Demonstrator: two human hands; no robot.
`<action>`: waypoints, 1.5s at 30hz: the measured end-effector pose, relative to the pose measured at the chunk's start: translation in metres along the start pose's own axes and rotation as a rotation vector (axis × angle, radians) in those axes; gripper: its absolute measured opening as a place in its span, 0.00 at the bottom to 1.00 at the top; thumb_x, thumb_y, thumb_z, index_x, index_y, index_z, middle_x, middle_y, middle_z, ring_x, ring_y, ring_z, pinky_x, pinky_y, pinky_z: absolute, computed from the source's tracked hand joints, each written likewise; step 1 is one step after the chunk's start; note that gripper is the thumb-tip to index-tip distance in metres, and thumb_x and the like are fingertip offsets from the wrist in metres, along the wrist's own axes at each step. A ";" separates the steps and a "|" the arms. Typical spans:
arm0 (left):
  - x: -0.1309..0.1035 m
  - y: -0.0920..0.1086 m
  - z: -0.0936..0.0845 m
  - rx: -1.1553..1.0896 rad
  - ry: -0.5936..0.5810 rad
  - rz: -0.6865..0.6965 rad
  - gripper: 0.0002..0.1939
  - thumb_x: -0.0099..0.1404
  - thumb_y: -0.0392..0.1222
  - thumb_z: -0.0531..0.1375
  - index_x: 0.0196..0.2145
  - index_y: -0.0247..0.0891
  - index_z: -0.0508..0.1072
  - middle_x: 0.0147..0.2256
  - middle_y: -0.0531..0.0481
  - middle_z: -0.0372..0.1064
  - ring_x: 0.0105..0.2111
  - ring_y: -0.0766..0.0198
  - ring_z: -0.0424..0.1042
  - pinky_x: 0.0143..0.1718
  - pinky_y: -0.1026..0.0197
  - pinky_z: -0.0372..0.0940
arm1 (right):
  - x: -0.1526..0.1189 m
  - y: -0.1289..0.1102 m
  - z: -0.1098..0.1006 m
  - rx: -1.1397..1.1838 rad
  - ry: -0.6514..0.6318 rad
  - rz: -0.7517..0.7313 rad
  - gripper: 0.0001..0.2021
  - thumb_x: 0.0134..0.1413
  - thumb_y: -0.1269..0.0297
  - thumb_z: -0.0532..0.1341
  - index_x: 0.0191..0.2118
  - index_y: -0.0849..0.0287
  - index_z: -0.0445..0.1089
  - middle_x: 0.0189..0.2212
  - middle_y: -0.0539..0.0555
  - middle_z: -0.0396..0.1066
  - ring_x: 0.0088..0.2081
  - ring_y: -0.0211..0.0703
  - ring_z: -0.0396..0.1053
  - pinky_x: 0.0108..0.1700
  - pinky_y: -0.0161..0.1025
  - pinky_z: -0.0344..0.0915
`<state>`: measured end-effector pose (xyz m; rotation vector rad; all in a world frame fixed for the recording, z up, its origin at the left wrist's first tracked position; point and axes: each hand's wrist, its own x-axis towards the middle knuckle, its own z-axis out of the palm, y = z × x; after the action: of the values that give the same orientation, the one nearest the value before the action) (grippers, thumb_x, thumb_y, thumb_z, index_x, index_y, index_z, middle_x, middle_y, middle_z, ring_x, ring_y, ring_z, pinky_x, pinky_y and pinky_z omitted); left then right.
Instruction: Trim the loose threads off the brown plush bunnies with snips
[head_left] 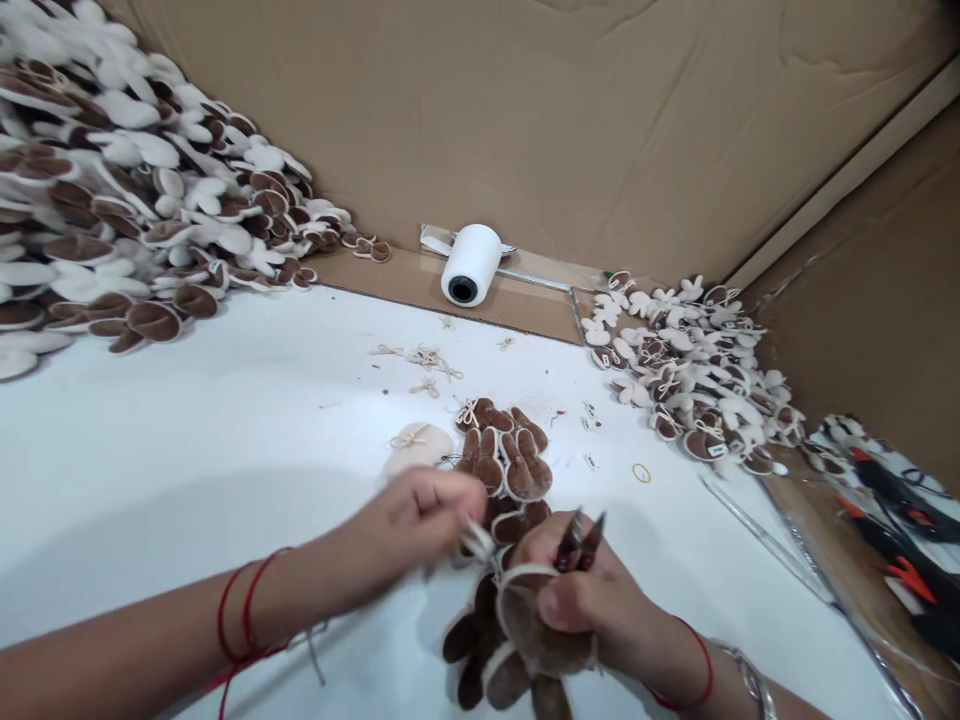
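Lower centre, the right hand (611, 602) grips a brown plush piece (523, 615) and pointed snips (592, 545); the left hand (412, 520), blurred, is pinched, seemingly on a pale strip (478, 543); bows and tags mark the right-side pile (679, 365), perhaps finished; the larger upper-left pile (142, 210) looks mostly undone; loose bows (424, 358) and brown pieces (526, 465) crowd the mid-frame counter (225, 400), narrowing the space beyond both hands.

White cylinder (474, 258) with a dark round end, at the foot of a cardboard wall (540, 130). In front of the cylinder and to its right, a thin yellow ring (642, 480) on the white desk (225, 400); farther right of the cylinder, a clear strip (769, 542), then black tools (889, 492) with orange parts.
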<state>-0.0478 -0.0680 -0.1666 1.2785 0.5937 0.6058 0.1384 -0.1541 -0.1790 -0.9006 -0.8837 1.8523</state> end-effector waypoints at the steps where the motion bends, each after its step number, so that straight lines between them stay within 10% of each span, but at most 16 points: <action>1: 0.005 0.005 -0.008 -0.018 0.070 0.032 0.14 0.58 0.39 0.56 0.17 0.38 0.57 0.18 0.57 0.50 0.21 0.69 0.49 0.22 0.65 0.48 | -0.003 -0.004 -0.002 0.014 0.047 -0.039 0.18 0.35 0.54 0.73 0.17 0.60 0.68 0.12 0.48 0.62 0.12 0.30 0.55 0.12 0.27 0.52; 5: 0.017 0.021 -0.028 -0.060 0.246 0.151 0.12 0.59 0.36 0.51 0.19 0.38 0.55 0.20 0.57 0.48 0.22 0.68 0.48 0.25 0.66 0.52 | -0.006 -0.020 -0.009 0.012 0.177 -0.155 0.17 0.35 0.53 0.73 0.19 0.60 0.69 0.15 0.51 0.66 0.14 0.34 0.58 0.14 0.30 0.54; 13: -0.001 0.002 0.007 0.270 -0.070 0.091 0.18 0.68 0.50 0.54 0.26 0.37 0.69 0.45 0.47 0.60 0.45 0.60 0.62 0.44 0.60 0.62 | 0.011 -0.014 0.000 -0.410 0.294 -0.111 0.20 0.47 0.55 0.70 0.22 0.58 0.58 0.14 0.42 0.54 0.17 0.29 0.50 0.20 0.30 0.45; 20: 0.004 0.001 0.002 0.239 -0.144 0.004 0.16 0.71 0.47 0.50 0.29 0.36 0.66 0.30 0.52 0.63 0.26 0.69 0.63 0.27 0.65 0.57 | 0.012 -0.015 0.001 -0.396 0.344 -0.227 0.17 0.44 0.63 0.72 0.37 0.58 0.65 0.17 0.40 0.57 0.20 0.31 0.53 0.24 0.30 0.51; 28: 0.000 0.003 0.006 0.541 -0.115 0.118 0.15 0.70 0.44 0.50 0.29 0.37 0.68 0.34 0.50 0.65 0.33 0.65 0.66 0.36 0.62 0.62 | 0.010 -0.014 0.004 -0.391 0.316 -0.151 0.10 0.49 0.63 0.69 0.26 0.62 0.69 0.13 0.41 0.53 0.17 0.29 0.48 0.21 0.31 0.47; 35: 0.008 0.004 -0.007 0.504 0.279 0.235 0.08 0.68 0.42 0.55 0.40 0.38 0.72 0.42 0.47 0.66 0.42 0.61 0.68 0.41 0.59 0.68 | 0.016 -0.032 -0.008 0.058 0.658 -0.328 0.18 0.52 0.54 0.67 0.24 0.56 0.58 0.13 0.40 0.49 0.15 0.29 0.44 0.17 0.31 0.40; 40: 0.024 0.004 -0.037 0.774 0.601 0.369 0.17 0.68 0.44 0.54 0.52 0.37 0.69 0.54 0.41 0.58 0.55 0.54 0.63 0.58 0.49 0.63 | 0.018 -0.041 -0.016 0.103 0.715 -0.178 0.18 0.48 0.52 0.69 0.39 0.58 0.69 0.16 0.41 0.54 0.15 0.29 0.43 0.16 0.31 0.38; 45: 0.031 0.014 -0.067 1.054 0.343 0.284 0.23 0.65 0.51 0.57 0.53 0.37 0.70 0.55 0.40 0.59 0.50 0.52 0.68 0.49 0.49 0.69 | 0.015 -0.037 -0.007 0.121 0.625 -0.094 0.19 0.52 0.54 0.66 0.47 0.59 0.71 0.15 0.41 0.56 0.15 0.28 0.45 0.17 0.30 0.37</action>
<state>-0.0742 0.0019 -0.1672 2.2948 1.1010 0.7874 0.1535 -0.1253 -0.1545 -1.2386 -0.4108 1.3937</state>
